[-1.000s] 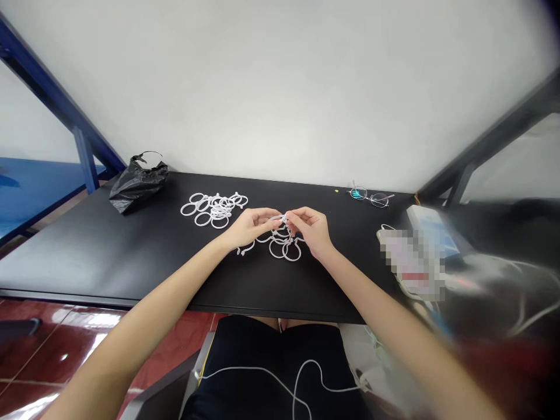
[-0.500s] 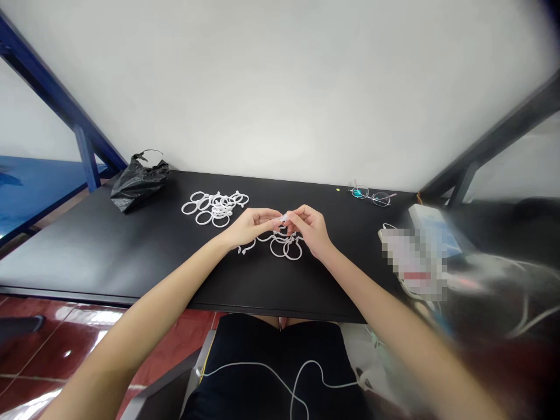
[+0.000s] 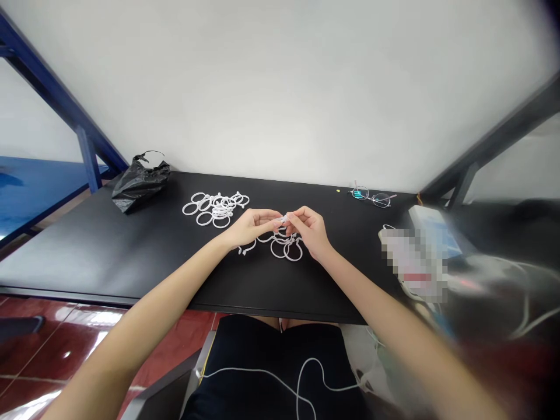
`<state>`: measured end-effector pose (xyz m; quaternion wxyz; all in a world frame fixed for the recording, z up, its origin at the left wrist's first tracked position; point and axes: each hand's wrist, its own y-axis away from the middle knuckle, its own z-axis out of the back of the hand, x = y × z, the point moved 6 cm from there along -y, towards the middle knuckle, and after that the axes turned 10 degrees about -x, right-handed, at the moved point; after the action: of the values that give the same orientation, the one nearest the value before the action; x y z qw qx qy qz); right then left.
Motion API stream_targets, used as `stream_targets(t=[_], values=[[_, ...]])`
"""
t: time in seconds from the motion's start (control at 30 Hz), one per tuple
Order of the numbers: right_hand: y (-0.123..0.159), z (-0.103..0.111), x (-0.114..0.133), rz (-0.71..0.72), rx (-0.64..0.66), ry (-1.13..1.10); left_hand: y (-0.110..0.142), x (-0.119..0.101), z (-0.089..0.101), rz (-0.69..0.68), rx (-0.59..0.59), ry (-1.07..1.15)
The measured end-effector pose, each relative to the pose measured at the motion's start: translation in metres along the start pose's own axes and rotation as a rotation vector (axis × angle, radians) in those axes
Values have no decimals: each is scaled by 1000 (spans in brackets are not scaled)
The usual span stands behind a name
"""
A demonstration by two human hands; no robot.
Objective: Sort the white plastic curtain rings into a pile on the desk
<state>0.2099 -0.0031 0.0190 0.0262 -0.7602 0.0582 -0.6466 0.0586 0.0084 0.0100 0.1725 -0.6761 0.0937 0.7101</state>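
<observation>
My left hand [image 3: 251, 228] and my right hand [image 3: 310, 232] meet over the black table, each closed in a pinch. Between the fingertips is a small part of a white ring [image 3: 284, 219], its join mostly hidden by the fingers. Just below my hands lie several thin white rings [image 3: 293, 260] with small knobs, partly covered by the fingers. A white piece with loose ends [image 3: 245, 252] rests under my left wrist. Farther left is a heap of similar white rings [image 3: 222, 211], some overlapping.
A crumpled black plastic bag [image 3: 140, 184] stands at the table's back left. Eyeglasses [image 3: 381, 200] lie near the wall. To the right are a blurred-out item [image 3: 413, 259], a white and blue box [image 3: 433, 227] and clear plastic. A white cable [image 3: 245, 368] crosses my lap.
My hands stay together in nearly the same place, with slight finger movement at the white ring. The cable on my lap has shifted a little; the view moved slightly.
</observation>
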Motion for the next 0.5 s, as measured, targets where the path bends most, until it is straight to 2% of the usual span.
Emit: stream_targets(t=[0.23,0.33,0.43,0.5], values=[[1,-1,1,-15,-8,11,-1,-5,-1,-24,-8,-42],[1,1,1,-41,-37,-4,-2,-11,10,-57,-87,-152],[-1,3,1,-52,-66,-14,0,-25,36,-227,-289,-471],[-1,4,2,-50,-73,-17,3,-35,54,-341,-395,-823]])
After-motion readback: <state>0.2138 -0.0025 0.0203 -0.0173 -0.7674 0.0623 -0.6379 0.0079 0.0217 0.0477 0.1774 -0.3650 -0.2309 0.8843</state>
